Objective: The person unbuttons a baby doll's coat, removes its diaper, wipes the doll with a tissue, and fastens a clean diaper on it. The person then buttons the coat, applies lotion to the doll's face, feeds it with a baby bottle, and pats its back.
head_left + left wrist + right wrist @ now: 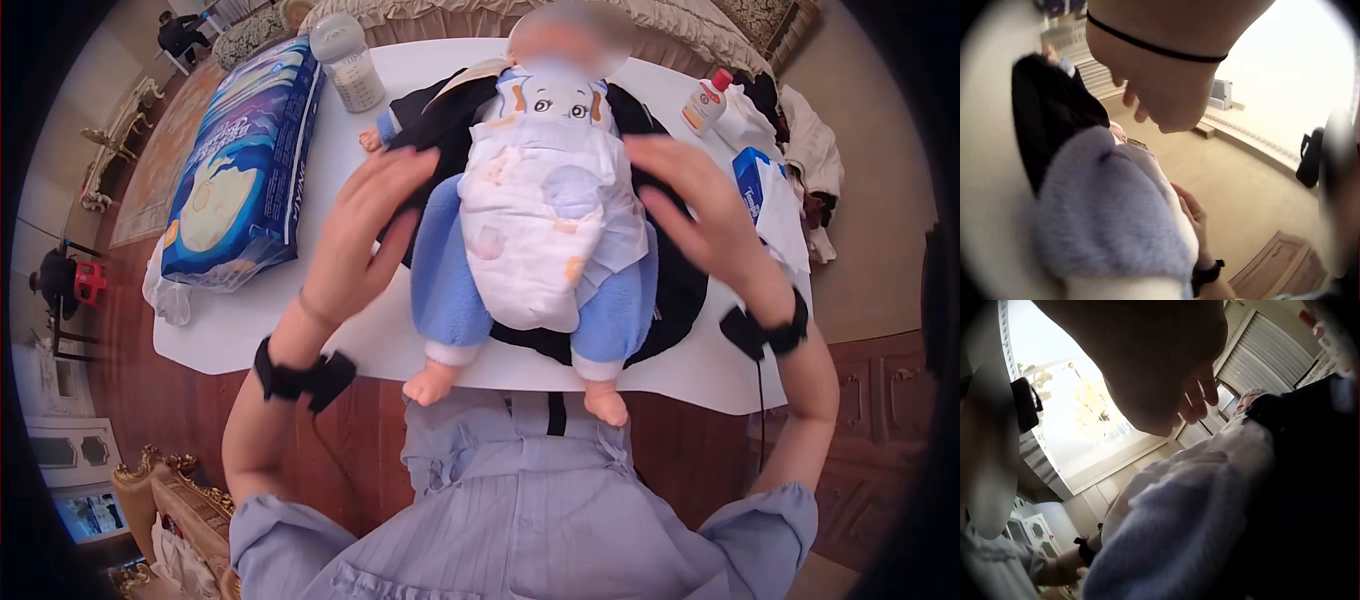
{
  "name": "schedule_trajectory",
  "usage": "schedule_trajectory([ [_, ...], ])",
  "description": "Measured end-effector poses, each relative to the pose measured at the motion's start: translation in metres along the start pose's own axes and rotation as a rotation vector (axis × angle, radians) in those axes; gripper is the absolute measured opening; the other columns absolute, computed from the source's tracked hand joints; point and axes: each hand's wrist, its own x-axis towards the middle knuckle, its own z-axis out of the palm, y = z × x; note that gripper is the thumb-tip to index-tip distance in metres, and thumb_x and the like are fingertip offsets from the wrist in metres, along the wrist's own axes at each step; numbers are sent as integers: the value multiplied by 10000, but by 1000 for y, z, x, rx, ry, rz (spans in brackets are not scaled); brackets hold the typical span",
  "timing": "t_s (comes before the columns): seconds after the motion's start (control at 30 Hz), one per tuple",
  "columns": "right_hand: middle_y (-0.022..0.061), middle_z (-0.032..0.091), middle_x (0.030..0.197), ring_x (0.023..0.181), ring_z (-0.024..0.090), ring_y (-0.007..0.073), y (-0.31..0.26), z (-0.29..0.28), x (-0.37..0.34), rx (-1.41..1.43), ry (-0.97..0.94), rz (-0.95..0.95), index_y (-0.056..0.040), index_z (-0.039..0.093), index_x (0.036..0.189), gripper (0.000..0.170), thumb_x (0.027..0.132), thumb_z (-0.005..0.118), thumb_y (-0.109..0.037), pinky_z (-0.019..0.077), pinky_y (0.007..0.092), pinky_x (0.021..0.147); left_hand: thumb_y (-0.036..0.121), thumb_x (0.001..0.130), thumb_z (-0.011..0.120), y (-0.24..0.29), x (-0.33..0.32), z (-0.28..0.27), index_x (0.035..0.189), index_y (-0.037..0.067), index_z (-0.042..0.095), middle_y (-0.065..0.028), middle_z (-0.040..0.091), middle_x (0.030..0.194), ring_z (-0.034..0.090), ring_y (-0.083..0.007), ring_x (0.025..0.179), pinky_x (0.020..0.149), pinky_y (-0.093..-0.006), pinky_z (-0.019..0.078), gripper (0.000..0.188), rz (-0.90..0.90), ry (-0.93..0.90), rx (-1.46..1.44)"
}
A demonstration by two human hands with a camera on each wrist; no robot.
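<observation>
A baby doll (pixel 450 280) in fuzzy blue clothes lies on its back on a black cloth (pixel 685 300), bare feet toward me. Over its belly and between its legs spreads a white printed diaper (pixel 530 220). My left hand (pixel 365 230) hovers beside the diaper's left side, fingers extended and holding nothing. On the other side my right hand (pixel 705 205) has its fingertips right at the diaper's upper right edge, fingers straight and slightly blurred. The left wrist view shows the doll's blue leg (pixel 1110 206) close below the left hand.
The white table (pixel 350 340) carries a blue diaper pack (pixel 240 165) and a baby bottle (pixel 347 62) at the left. To the right are a red-capped bottle (pixel 706 102), a blue tissue pack (pixel 750 185) and white cloths (pixel 785 225). A skirted bed (pixel 440 25) stands behind.
</observation>
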Motion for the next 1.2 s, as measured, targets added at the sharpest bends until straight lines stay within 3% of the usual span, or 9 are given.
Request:
schedule_trajectory([
  [0.2,81,556,1340,1254,520,235,-50,8,-85,-178,-236,-564,-98,589,1244,376,871,584,-143,390,408,1092,139,821,621,47,-63,-2,1251,167,607,-55,507,1398,507,-259,1256,1080,-422,400,431,352,-349,369],
  [0.53,70,553,1349,1303,480,224,-58,14,-98,-54,-297,-508,-91,588,1232,355,897,582,-208,330,429,1141,194,848,627,76,-53,22,1200,154,638,-75,548,1344,535,-258,1232,1048,-395,437,355,544,-308,304],
  [0.6,98,593,1288,1253,526,249,-45,1,-106,-53,-241,-414,-81,612,1200,354,852,624,-148,376,443,1101,240,808,685,54,-48,7,1220,115,624,-99,567,1318,553,-289,1201,1021,-406,443,435,268,-212,63],
  [0.67,149,621,1210,1119,598,318,-26,-9,-107,-69,12,-128,-44,609,1169,396,776,627,6,468,464,956,308,791,727,24,-28,-2,1229,71,601,-137,594,1252,590,-338,1096,955,-407,468,513,64,-71,218],
  [0.73,155,624,1105,1052,582,368,-20,-16,-106,-246,128,252,-11,602,1123,348,783,657,-66,471,422,912,361,810,722,-18,-18,13,1194,46,603,-158,615,1187,607,-352,1014,882,-404,488,510,-190,37,353],
  [0.83,146,617,1067,1029,581,350,8,-16,-112,-284,48,449,-13,593,1106,367,789,709,-156,472,404,881,308,832,719,-39,1,30,1134,67,620,-122,657,1084,646,-288,946,809,-375,516,399,-485,-132,498],
  [1.0,134,617,1022,975,591,321,29,1,-113,-400,-80,443,-13,573,1130,509,757,770,-297,485,400,818,199,826,675,-60,9,42,1063,38,629,-164,652,1048,635,-361,929,782,-438,526,290,-441,-202,547],
  [1.1,119,615,991,949,603,297,34,13,-102,-465,-14,415,-25,581,1096,475,755,771,-296,500,387,787,-42,775,546,-80,-2,44,1132,10,612,-207,632,1094,630,-365,968,857,-399,512,367,-335,-167,538],
  [1.2,113,607,980,955,604,284,44,13,-105,-469,-106,501,-39,594,1041,409,766,759,-292,503,379,781,-61,789,535,-90,-17,36,1128,-3,617,-201,627,1082,633,-353,957,849,-365,511,354,-401,-129,353],
])
